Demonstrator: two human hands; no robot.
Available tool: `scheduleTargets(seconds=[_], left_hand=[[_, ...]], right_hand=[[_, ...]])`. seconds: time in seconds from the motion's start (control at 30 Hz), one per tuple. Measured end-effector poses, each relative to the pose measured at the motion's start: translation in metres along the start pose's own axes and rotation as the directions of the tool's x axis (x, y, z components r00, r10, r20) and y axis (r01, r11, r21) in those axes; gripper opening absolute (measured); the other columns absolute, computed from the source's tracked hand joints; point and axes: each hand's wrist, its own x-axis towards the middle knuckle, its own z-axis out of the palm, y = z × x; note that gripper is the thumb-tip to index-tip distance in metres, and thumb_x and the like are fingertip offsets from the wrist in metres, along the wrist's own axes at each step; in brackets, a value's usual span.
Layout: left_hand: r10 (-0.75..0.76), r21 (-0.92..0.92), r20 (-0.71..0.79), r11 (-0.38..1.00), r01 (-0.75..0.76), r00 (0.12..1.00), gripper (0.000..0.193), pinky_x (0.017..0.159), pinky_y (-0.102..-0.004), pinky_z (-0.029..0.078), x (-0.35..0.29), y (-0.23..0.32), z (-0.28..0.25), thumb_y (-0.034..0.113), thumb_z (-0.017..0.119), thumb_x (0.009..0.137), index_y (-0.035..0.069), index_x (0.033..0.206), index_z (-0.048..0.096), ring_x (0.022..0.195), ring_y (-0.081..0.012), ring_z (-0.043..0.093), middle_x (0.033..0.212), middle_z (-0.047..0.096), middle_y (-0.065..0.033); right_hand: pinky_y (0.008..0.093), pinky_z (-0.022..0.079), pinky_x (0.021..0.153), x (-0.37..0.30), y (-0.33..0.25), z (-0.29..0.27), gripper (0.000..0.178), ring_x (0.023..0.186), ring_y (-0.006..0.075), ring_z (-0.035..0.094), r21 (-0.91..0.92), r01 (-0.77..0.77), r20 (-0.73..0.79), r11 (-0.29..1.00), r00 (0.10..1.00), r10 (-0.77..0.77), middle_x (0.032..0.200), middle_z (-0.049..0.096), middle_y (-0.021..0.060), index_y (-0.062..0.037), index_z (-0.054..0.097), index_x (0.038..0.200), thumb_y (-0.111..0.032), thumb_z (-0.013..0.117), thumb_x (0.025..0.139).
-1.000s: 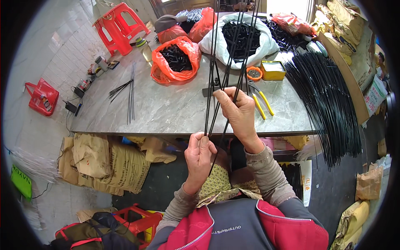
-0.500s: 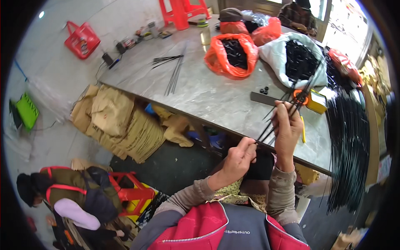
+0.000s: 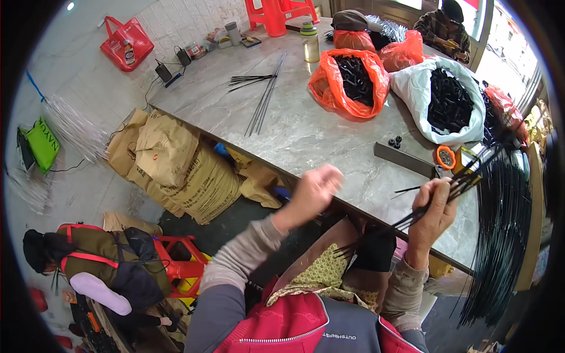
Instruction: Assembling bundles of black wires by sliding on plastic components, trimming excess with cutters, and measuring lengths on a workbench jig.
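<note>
My right hand [image 3: 434, 212] is closed around a bundle of thin black rods [image 3: 471, 179] at the front edge of the grey table [image 3: 206, 112]. The rods slant from upper right, past my fingers, down to my lap. My left hand [image 3: 318, 187] is in the air over the table edge, apart from the rods. Motion smears its fingers, and I cannot tell whether anything is in them. Beyond the right hand lie a dark flat bar [image 3: 403, 160], a small orange dish [image 3: 445, 157] of tiny pieces and several small black parts [image 3: 395, 142].
An orange bag [image 3: 321, 88] and a white bag [image 3: 406, 82] hold black pieces. Loose rods [image 3: 265, 97] lie further left. A mass of long black strands [image 3: 500, 235] hangs at the right. Brown sacks [image 3: 200, 182] stand under the table. Two people sit nearby, far right and lower left.
My left hand has come away from the rods' lower ends and moved left and up. My right hand has shifted right and lower with the bundle still in it.
</note>
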Motion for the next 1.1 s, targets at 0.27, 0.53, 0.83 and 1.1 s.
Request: scheduleTargets(seconds=[0.27,0.53,0.83,1.1], left_hand=[[0.178,0.554,-0.571,0.804,0.216,0.801,0.016,0.065,-0.0412,0.052,0.165,-0.164,-0.18,0.02,0.066,0.09,0.004,0.089,0.071,0.071,-0.0296,0.069,0.08,0.071,-0.0141],[0.043,0.774,-0.51,0.458,0.437,0.859,0.021,0.076,-0.0486,0.055,0.222,-0.219,-0.221,0.024,0.066,0.085,0.005,0.085,0.074,0.086,-0.0374,0.069,0.089,0.072,-0.0168],[0.076,0.853,-0.453,0.328,0.407,0.888,0.017,0.07,-0.0513,0.056,0.232,-0.204,-0.232,0.01,0.057,0.083,-0.003,0.086,0.069,0.082,-0.0426,0.07,0.086,0.07,-0.026],[0.183,0.565,-0.619,0.779,0.271,0.764,0.025,0.06,-0.0432,0.051,0.207,-0.105,-0.281,0.018,0.058,0.094,-0.005,0.1,0.065,0.067,-0.0343,0.068,0.077,0.07,-0.02]], right_hand=[[0.0183,0.026,0.045,0.002,0.016,0.006,0.021,0.053,0.003,0.035,0.093,0.02,-0.031,0.996,0.999,-0.017,0.068,0.045,-0.0008,-0.0088,0.05,0.098,-0.026,0.049,0.109],[0.0196,0.025,0.044,0.011,0.032,0.02,0.025,0.05,0.0037,0.032,0.043,0.055,0.026,0.998,0.998,-0.056,0.066,0.041,-0.0012,-0.0085,0.045,0.093,-0.028,0.046,0.109],[0.0193,0.028,0.046,0.014,0.046,0.019,0.024,0.053,0.0042,0.036,-0.019,0.015,0.066,1.0,0.998,-0.013,0.07,0.044,-0.0002,-0.0079,0.048,0.098,-0.029,0.048,0.108],[0.0179,0.03,0.047,0.009,0.027,0.033,0.016,0.053,0.0031,0.039,0.02,-0.09,0.076,0.996,0.993,0.088,0.069,0.049,-0.0023,-0.0083,0.051,0.101,-0.023,0.051,0.107]])
